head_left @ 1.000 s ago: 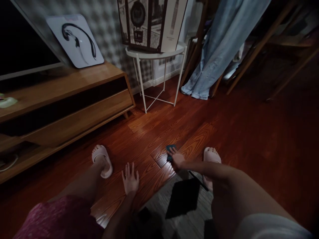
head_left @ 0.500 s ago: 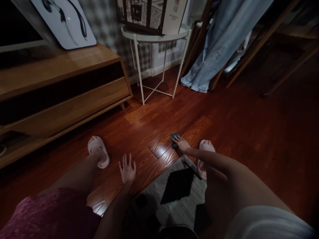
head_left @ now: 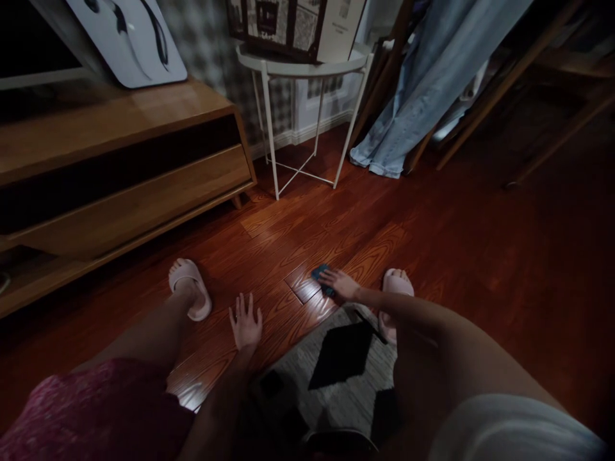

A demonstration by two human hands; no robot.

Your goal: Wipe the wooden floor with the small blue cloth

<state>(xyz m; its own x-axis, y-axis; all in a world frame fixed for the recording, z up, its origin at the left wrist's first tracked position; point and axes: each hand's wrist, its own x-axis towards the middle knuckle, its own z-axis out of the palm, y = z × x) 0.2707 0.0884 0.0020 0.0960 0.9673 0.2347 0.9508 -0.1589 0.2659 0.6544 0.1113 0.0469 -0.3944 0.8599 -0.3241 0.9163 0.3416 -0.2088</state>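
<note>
My right hand (head_left: 340,284) presses a small dark blue cloth (head_left: 319,274) flat against the red-brown wooden floor (head_left: 298,250), just ahead of my right slipper (head_left: 394,293). Its fingers lie over the cloth, closed down on it. My left hand (head_left: 246,322) rests flat on the floor with fingers spread, between my knees, holding nothing. My left slipper (head_left: 191,287) sits to its left.
A grey rug with black diamonds (head_left: 336,371) lies under me. A low wooden TV cabinet (head_left: 125,186) runs along the left. A white wire-leg side table (head_left: 302,70) carries a box. Blue jeans (head_left: 423,96) hang over wooden frames at the back right.
My right hand has slid the blue cloth forward and then to the left across the floor. The left hand has stayed planted. My view has tipped down a little.
</note>
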